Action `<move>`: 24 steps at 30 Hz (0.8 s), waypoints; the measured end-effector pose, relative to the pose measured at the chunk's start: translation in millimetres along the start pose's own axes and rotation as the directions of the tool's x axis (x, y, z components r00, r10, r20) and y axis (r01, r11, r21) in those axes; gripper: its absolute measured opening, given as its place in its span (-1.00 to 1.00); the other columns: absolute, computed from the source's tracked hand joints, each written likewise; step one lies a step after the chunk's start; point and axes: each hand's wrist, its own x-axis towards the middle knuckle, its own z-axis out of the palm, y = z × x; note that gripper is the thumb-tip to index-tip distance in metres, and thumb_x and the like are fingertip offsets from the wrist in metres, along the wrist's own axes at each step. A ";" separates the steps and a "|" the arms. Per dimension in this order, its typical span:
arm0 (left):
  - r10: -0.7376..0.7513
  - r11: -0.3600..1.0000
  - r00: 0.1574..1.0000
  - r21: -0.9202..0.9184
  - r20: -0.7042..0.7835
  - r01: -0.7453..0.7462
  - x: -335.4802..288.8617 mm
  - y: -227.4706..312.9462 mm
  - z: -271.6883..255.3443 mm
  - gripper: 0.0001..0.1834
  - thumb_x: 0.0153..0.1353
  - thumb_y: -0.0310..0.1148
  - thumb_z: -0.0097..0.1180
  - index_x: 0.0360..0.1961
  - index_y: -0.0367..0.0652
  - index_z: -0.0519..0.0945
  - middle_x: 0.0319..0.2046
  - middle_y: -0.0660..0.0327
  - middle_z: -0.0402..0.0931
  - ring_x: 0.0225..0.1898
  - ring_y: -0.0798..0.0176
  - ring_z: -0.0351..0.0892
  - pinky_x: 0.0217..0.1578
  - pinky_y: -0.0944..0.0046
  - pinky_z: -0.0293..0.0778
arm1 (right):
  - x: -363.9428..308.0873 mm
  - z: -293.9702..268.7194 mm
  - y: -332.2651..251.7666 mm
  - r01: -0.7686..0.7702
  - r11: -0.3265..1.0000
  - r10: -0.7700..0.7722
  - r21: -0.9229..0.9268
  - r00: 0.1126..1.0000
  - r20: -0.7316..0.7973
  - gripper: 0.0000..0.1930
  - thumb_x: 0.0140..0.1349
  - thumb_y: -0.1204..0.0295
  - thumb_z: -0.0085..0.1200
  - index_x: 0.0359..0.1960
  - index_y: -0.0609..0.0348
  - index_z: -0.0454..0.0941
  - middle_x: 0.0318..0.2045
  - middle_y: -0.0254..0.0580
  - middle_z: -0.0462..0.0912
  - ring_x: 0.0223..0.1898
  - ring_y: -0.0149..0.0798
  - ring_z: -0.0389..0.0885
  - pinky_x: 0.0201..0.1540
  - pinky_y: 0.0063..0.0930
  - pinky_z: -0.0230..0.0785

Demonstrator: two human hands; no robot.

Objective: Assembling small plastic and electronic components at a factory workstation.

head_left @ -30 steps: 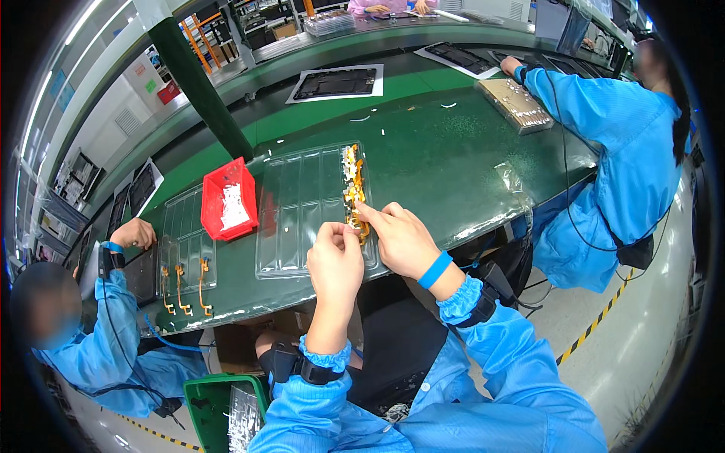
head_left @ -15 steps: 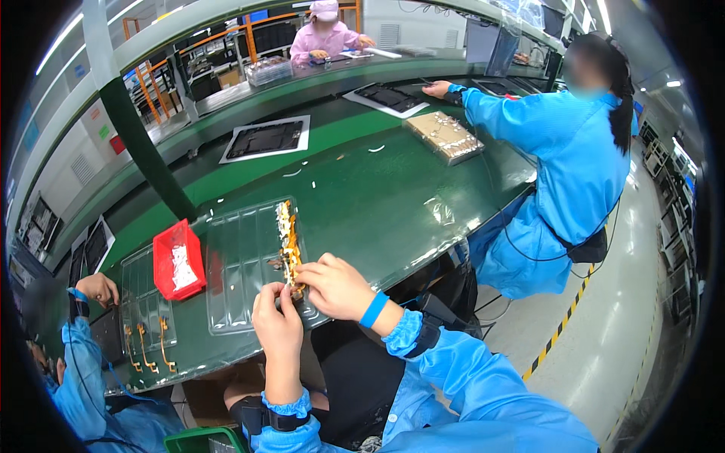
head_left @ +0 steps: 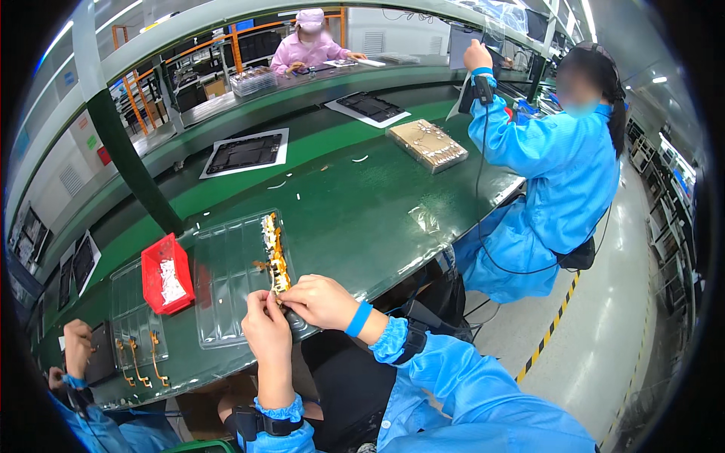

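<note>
Both hands pinching one small orange part: left hand [head_left: 266, 326] and right hand [head_left: 321, 300] meeting at the near end of the clear tray [head_left: 226, 291]. One column of parts [head_left: 273, 253] filled (remaining columns apparently bare), so early going.

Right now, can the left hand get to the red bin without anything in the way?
Probably yes. The left hand is at the near end of the strip of gold parts, and the red bin sits to its left on the table, with only the flat clear tray between them.
</note>
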 end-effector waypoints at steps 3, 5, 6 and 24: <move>-0.095 0.994 0.995 -0.064 -0.015 0.094 0.6 1.9 -4.7 -0.89 0.37 -0.52 -0.01 -0.27 -0.38 0.48 -0.51 0.03 0.63 -0.52 0.26 0.69 -0.51 0.30 0.53 | 0.8 1.3 -0.3 -0.008 0.998 0.011 0.063 0.999 -0.048 -0.87 0.17 0.46 0.13 -0.26 0.14 0.66 -0.37 -0.17 0.68 -0.29 -0.05 0.61 -0.18 -0.21 0.47; -0.141 0.979 0.990 -0.152 -0.031 0.135 1.3 -2.0 -5.3 -0.89 0.38 -0.51 -0.02 -0.26 -0.37 0.47 -0.47 0.06 0.63 -0.55 0.32 0.65 -0.54 0.34 0.50 | 0.9 1.8 -2.0 0.006 0.991 0.010 0.136 0.993 -0.115 -0.87 0.16 0.47 0.13 -0.27 0.15 0.66 -0.31 -0.15 0.70 -0.26 -0.05 0.62 -0.16 -0.23 0.49; -0.177 0.969 0.984 -0.177 -0.020 0.170 2.9 -1.0 -4.1 -0.89 0.39 -0.50 -0.03 -0.25 -0.36 0.46 -0.44 0.07 0.64 -0.56 0.35 0.63 -0.55 0.35 0.48 | -0.9 2.8 0.8 -0.003 0.992 0.017 0.128 0.993 -0.113 -0.87 0.16 0.47 0.13 -0.27 0.15 0.66 -0.31 -0.15 0.70 -0.26 -0.05 0.62 -0.16 -0.23 0.49; 0.049 0.664 0.996 -0.747 0.070 0.020 62.8 67.7 -80.2 -0.86 0.43 -0.42 -0.08 -0.30 -0.24 0.41 -0.27 0.14 0.64 -0.31 0.45 0.45 -0.22 0.45 0.31 | -1.5 -1.6 -1.5 0.053 0.998 -0.052 -0.018 0.998 0.039 -0.80 0.15 0.41 0.18 -0.22 0.21 0.66 -0.21 -0.33 0.68 -0.24 -0.16 0.48 -0.12 -0.33 0.45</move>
